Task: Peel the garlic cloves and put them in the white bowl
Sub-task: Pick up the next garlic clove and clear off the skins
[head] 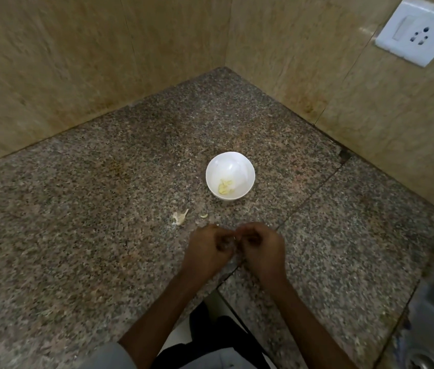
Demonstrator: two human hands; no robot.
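Peeling seems in hand: left hand (207,249) and right hand (262,249) pinch a barely visible garlic clove (234,237); next, probably into the white bowl (237,166).

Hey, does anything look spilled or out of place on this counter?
Only small litter. A clump of garlic skin lies on the granite counter in front of the white bowl, and a pale scrap sits beside it, outside the bowl; clove or skin, I cannot tell. The peeled cloves are inside.
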